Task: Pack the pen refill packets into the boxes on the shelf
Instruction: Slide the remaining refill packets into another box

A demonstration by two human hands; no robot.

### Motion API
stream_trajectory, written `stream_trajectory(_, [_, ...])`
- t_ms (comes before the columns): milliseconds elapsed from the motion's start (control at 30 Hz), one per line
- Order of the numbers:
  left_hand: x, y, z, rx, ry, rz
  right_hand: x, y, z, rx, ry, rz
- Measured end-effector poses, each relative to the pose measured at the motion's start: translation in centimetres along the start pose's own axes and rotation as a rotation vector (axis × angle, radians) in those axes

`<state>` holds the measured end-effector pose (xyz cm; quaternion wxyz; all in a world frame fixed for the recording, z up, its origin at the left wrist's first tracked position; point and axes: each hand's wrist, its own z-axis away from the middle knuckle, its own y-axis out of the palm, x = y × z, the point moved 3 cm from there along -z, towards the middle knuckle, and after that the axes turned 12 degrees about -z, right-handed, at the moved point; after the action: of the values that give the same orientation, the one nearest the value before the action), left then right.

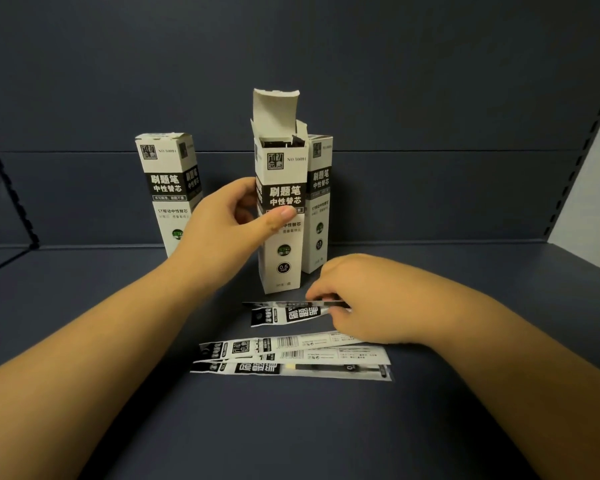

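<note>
Nearest the camera, two bare forearms reach in from the bottom corners over the dark blue shelf (pixel 291 427). Just beyond them lies a loose pile of three refill packets (pixel 291 356), flat and overlapping, their long sides running left to right.

At the far left a closed box (pixel 168 192) stands upright near the back wall, its top flap shut. The left hand (pixel 229 220) grips the open box (pixel 283 216) at the middle of the shelf, thumb across the printed front and fingers curled round its left side. This box stands upright with its top flap raised, and dark packet ends show inside the mouth. Just behind it and to the right stands a third box (pixel 319 202), touching or nearly touching the open one; from here I cannot tell which.

In front of the open box the right hand (pixel 357 299) pinches a refill packet (pixel 288 313) by its right end. A second thin strip seems to lie along that packet's top edge, though the blur makes it hard to separate. The held packet lies apart from the pile, between pile and open box.
</note>
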<state>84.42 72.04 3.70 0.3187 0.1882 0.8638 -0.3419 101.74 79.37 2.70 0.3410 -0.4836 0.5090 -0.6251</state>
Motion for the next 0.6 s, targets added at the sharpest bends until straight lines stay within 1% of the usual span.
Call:
stream_trajectory(267, [0.3, -0.3, -0.1, -0.001, -0.013, -0.012, -0.9, -0.3, 0.5, -0.043, 0.056, 0.004])
stream_trajectory(400, [0.5, -0.2, -0.2, -0.005, -0.017, 0.013, -1.5, -0.6, 1.0, -0.042, 0.118, -0.030])
stream_trajectory(500, [0.4, -0.3, -0.2, -0.005, -0.017, 0.014, -1.5, -1.1, 1.7, -0.033, 0.140, -0.118])
stream_trajectory(600, [0.2, -0.4, -0.2, -0.009, -0.018, 0.026, -1.7, -1.7, 2.2, -0.101, 0.117, -0.256])
